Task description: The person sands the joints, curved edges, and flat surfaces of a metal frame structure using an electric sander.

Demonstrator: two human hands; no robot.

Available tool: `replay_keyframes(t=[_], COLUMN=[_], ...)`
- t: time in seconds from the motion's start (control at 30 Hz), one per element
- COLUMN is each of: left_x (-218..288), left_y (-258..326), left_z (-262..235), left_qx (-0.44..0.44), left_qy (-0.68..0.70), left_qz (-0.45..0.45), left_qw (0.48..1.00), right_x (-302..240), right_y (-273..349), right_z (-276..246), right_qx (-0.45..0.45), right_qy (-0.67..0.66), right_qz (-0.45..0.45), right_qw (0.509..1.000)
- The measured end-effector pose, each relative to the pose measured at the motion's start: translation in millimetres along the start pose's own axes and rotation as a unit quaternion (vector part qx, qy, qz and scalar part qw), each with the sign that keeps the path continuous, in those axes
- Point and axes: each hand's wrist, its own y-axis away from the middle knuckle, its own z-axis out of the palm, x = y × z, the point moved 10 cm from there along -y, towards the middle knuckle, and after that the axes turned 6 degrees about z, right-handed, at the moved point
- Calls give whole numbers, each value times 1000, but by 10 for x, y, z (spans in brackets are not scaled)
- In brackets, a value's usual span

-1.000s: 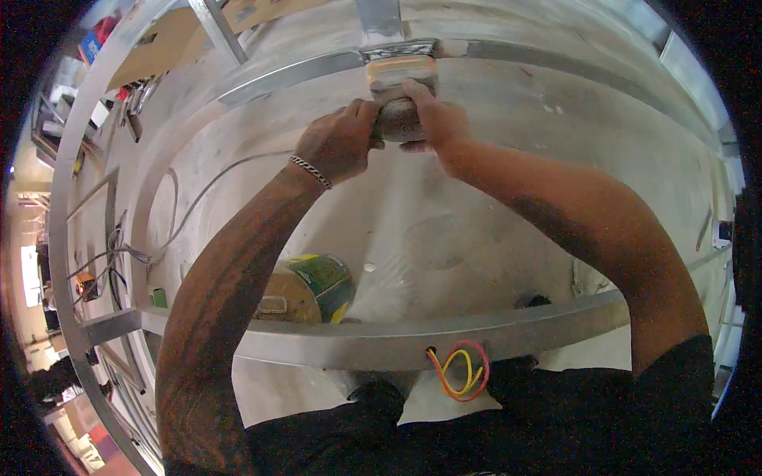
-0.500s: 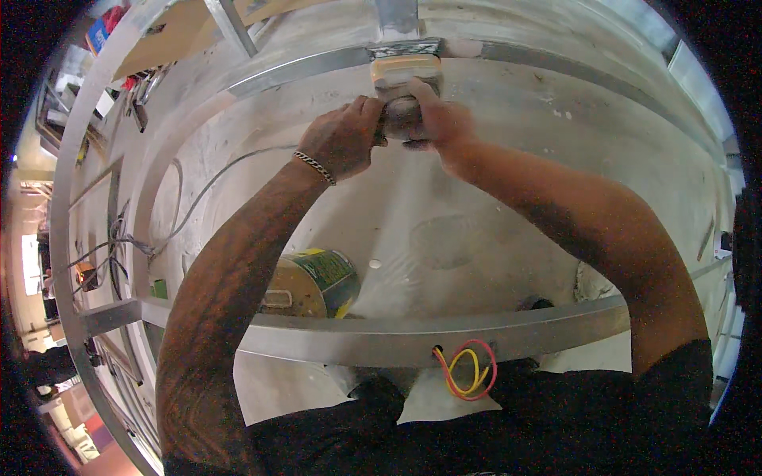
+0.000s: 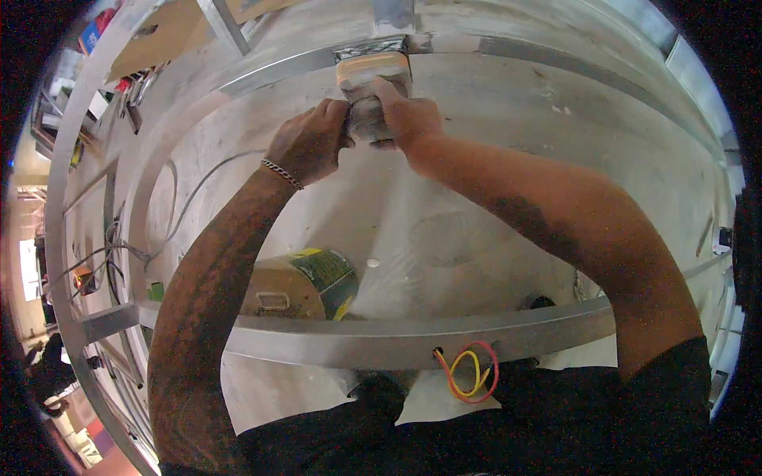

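Observation:
A dusty yellow-and-grey power sander lies with its dark front end against the far metal bar, near where an upright bar joins it. My right hand is wrapped around the sander's grey grip, its thumb side on top. Closed against the left side of the grip is my left hand, with a chain bracelet at its wrist. My fingertips and the sander's underside are hidden. A grey cable runs off to the left from behind my left wrist.
Across the front runs the frame's near metal bar, where red and yellow wires loop out of a hole. A tin can lies on its side on the floor beyond it. At left are tangled cables, tools and cardboard.
Both hands have slid the sander left along the far bar. My forearms have shifted left with it.

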Motion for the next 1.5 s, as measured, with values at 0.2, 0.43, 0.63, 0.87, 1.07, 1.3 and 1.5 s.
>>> replay_keyframes(t=[0.2,0.43,0.63,0.87,1.07,1.3,1.5], left_x=[-18,-130,-90,123,432,451,383], left_y=[63,149,116,-52,-309,-367,-265], left_z=[-78,-77,-88,-47,-5,139,94], left_qx=[23,6,13,14,34,-1,46], left_qy=[-17,-32,-20,-2,-14,3,-9], left_qz=[1,-22,-11,-7,59,20,63], left_qw=[1000,999,1000,1000,998,1000,997], right_x=[-450,-243,-306,-242,-330,-302,-253], right_y=[275,395,452,372,420,370,398], right_z=[141,51,79,-158,-554,-676,-523], right_qx=[-15,50,-4,-15,8,16,-15], right_qy=[145,42,14,-47,-36,-36,-48], right_qz=[-166,62,52,40,-23,-79,-27], right_qw=[975,996,999,998,999,996,998])
